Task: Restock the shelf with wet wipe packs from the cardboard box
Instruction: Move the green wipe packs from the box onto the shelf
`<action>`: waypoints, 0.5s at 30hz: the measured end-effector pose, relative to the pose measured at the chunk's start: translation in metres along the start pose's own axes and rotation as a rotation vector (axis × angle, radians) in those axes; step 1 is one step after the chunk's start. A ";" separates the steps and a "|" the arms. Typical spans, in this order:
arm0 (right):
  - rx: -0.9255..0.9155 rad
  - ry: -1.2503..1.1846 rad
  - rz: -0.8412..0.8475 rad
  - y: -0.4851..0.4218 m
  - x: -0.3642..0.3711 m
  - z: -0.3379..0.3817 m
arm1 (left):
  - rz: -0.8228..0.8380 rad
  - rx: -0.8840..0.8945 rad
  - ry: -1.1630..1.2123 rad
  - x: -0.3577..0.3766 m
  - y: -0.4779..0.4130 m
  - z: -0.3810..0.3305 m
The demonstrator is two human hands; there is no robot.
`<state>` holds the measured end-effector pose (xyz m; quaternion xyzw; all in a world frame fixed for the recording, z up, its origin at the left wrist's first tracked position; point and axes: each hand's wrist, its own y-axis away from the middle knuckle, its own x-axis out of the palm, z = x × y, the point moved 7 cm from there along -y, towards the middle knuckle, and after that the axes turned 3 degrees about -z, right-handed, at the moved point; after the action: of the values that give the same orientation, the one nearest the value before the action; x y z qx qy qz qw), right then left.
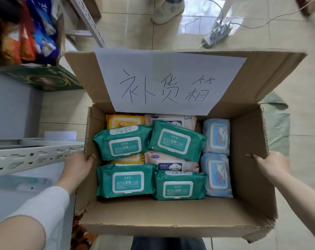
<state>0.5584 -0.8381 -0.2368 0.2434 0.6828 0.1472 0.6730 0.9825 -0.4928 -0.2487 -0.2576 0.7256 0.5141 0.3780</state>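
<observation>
gripping the cardboard box (171, 219) with fingers (89, 157) hooked over opposite rims, the left hand (77, 170) and right hand (272, 166) likely hold it level beside the shelf (35, 156) so the wet wipe packs (124, 181) lie flat inside.

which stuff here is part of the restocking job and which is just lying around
Job: cardboard box, held by left hand and right hand; green wipe packs; blue wipe packs; metal shelf.
Lying about: power strip; snack bags; green carton.
</observation>
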 end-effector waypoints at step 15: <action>0.018 -0.016 0.008 -0.007 0.013 -0.010 | 0.001 -0.063 -0.062 0.014 0.000 -0.007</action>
<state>0.5480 -0.8360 -0.2509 0.2536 0.6775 0.1419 0.6757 0.9727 -0.4988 -0.2593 -0.2529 0.6971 0.5448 0.3916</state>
